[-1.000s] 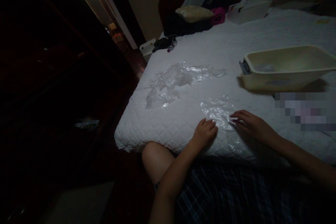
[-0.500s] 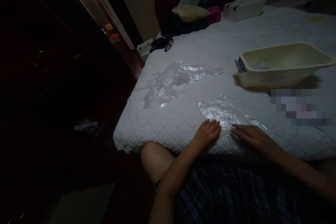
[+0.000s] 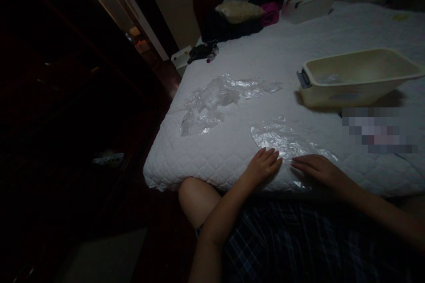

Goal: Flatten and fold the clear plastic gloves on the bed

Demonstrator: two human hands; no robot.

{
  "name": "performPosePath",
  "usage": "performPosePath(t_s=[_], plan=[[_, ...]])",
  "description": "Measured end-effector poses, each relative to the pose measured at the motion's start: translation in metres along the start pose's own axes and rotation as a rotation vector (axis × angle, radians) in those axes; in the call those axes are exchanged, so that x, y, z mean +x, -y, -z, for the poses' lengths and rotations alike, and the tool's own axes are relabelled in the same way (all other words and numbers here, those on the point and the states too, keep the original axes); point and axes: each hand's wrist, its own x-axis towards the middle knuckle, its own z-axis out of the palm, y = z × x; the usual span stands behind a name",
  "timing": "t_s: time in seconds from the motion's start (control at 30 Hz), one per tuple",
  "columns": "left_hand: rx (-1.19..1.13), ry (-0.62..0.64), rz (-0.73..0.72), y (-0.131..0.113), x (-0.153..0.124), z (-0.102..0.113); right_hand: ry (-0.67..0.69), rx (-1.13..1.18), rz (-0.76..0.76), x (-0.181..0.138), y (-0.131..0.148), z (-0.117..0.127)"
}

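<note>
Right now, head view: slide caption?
Left hand and right hand at a crinkled clear plastic sheet, cream rectangular plastic tub beyond, on white quilted bedding.

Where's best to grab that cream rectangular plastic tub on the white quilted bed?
Probably take the cream plastic tub by the grey clip-like piece on its left end, coming from the left: that piece juts outward, and the tub stands upright.

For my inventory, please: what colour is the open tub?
The tub is pale cream-yellow; see head view.
</note>
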Motion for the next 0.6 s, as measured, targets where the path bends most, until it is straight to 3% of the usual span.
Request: performPosePath(t_s=[0.4, 0.6], plan=[[0.007, -0.053, -0.026, -0.0033, 0.0009, 0.0034, -0.015, -0.045, 0.025, -0.0074, -0.0042, -0.0075], [0.009, -0.014, -0.040, -0.0031, 0.0016, 0.0073, -0.030, -0.049, 0.020, -0.0058, -0.0022, -0.0060]])
